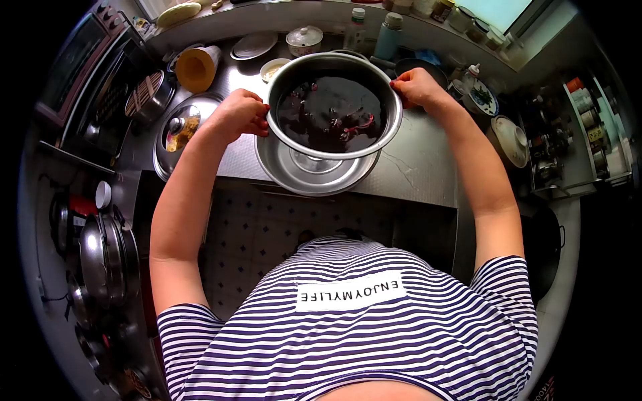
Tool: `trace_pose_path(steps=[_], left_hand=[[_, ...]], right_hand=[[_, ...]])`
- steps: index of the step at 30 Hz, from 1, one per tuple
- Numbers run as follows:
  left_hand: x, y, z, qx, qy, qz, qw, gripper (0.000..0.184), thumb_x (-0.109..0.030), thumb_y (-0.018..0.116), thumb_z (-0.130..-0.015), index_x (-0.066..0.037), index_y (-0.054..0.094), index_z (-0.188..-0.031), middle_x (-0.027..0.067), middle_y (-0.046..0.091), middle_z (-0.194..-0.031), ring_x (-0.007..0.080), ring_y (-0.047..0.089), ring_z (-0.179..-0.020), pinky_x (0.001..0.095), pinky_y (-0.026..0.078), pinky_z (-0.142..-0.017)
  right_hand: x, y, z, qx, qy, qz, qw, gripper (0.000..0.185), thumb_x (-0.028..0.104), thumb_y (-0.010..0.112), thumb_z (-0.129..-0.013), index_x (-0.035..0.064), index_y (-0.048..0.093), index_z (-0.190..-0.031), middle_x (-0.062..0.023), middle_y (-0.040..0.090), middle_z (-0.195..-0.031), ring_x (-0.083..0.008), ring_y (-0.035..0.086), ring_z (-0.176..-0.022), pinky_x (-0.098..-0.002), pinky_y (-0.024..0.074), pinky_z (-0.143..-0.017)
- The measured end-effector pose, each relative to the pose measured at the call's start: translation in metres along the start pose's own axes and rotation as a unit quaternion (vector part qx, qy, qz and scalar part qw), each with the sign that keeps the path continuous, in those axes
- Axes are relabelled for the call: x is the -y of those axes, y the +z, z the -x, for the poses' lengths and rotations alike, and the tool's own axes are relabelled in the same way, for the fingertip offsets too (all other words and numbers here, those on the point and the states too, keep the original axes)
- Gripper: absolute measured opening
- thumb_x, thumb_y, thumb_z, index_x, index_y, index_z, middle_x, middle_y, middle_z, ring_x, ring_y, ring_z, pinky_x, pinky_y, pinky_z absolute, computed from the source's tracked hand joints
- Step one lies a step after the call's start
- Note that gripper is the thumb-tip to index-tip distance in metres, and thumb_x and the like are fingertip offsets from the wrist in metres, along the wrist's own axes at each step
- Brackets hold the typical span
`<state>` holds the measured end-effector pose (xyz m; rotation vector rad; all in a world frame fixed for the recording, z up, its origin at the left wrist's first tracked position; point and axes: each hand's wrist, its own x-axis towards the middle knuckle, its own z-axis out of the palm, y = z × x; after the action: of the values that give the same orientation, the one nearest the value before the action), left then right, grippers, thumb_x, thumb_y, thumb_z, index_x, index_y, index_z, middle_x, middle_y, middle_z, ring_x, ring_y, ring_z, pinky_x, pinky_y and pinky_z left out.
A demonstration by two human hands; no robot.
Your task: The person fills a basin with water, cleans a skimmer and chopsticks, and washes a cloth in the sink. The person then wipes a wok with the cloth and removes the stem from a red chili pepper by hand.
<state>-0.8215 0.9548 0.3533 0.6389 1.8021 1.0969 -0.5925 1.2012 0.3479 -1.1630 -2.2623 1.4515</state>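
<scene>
Between my two hands is a round steel pot (pixel 334 155) full of dark purple-black liquid (pixel 314 110), with a few pinkish bits at the surface. My left hand (pixel 242 115) pinches its left side, fingers closed at the rim. On the opposite side my right hand (pixel 416 88) grips the rim, thumb and fingers together. The pot is level and sits over a wider, shallow steel basin (pixel 274 166) near the counter's front edge, partly covering it. Whether the pot touches the basin underneath cannot be seen.
A glass-lidded pan (pixel 177 134) and a yellow bowl (pixel 195 70) stand left on the steel counter (pixel 418 154). Behind are a white lidded bowl (pixel 304 40), a small bowl (pixel 273 69) and bottles (pixel 388 37). A patterned dish (pixel 483 99) and white pot (pixel 509 140) are at right.
</scene>
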Motion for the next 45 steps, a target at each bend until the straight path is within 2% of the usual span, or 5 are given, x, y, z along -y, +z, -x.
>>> trace_pose_path(steps=[17, 19, 35, 38, 45], left_hand=[[-0.07, 0.017, 0.003, -0.004, 0.048, -0.027, 0.998, 0.017, -0.01, 0.049, -0.085, -0.002, 0.052, -0.069, 0.0003, 0.045, -0.055, 0.0075, 0.041, -0.044, 0.0208, 0.04, -0.04], [-0.072, 0.007, -0.013, 0.034, 0.043, -0.018, 0.998, 0.013, -0.006, 0.049, -0.081, 0.004, 0.054, -0.076, 0.0072, 0.051, -0.061, 0.016, 0.054, -0.052, 0.0287, 0.052, -0.05], [-0.101, 0.072, -0.016, 0.046, 0.074, -0.042, 0.995, 0.017, -0.009, 0.053, -0.081, -0.002, 0.053, -0.066, 0.0032, 0.049, -0.058, 0.0112, 0.048, -0.048, 0.0235, 0.046, -0.045], [-0.1, 0.096, -0.026, 0.057, 0.062, -0.041, 0.996, 0.014, -0.008, 0.054, -0.08, -0.001, 0.054, -0.068, 0.0044, 0.05, -0.059, 0.0126, 0.049, -0.049, 0.0255, 0.048, -0.046], [-0.087, 0.166, -0.042, 0.105, 0.06, -0.061, 0.991, 0.011, -0.004, 0.052, -0.076, 0.006, 0.056, -0.076, 0.011, 0.054, -0.068, 0.0186, 0.056, -0.058, 0.0319, 0.054, -0.052]], right_hand=[[0.032, -0.062, 0.006, -0.034, -0.008, 0.039, 0.999, 0.019, 0.015, 0.056, -0.079, -0.0018, 0.06, -0.085, -0.0067, 0.06, -0.075, -0.0114, 0.057, -0.062, -0.0241, 0.0493, -0.058], [0.035, -0.065, 0.008, -0.04, -0.019, 0.028, 0.999, 0.015, 0.012, 0.056, -0.077, -0.003, 0.06, -0.079, -0.0082, 0.059, -0.071, -0.0135, 0.057, -0.059, -0.0255, 0.0502, -0.056], [0.0, -0.116, 0.032, -0.083, 0.033, 0.028, 0.996, 0.024, 0.021, 0.056, -0.081, -0.0004, 0.059, -0.092, -0.0055, 0.06, -0.076, -0.0109, 0.057, -0.066, -0.025, 0.0478, -0.061], [-0.021, -0.125, 0.042, -0.117, 0.021, -0.041, 0.992, 0.013, 0.012, 0.059, -0.074, 0.0001, 0.058, -0.069, -0.0066, 0.056, -0.063, -0.0128, 0.051, -0.051, -0.0256, 0.0404, -0.044], [-0.084, -0.156, 0.058, -0.163, 0.075, 0.002, 0.984, 0.015, 0.015, 0.06, -0.074, 0.0, 0.06, -0.072, -0.0069, 0.057, -0.064, -0.0141, 0.053, -0.054, -0.0276, 0.045, -0.049]])
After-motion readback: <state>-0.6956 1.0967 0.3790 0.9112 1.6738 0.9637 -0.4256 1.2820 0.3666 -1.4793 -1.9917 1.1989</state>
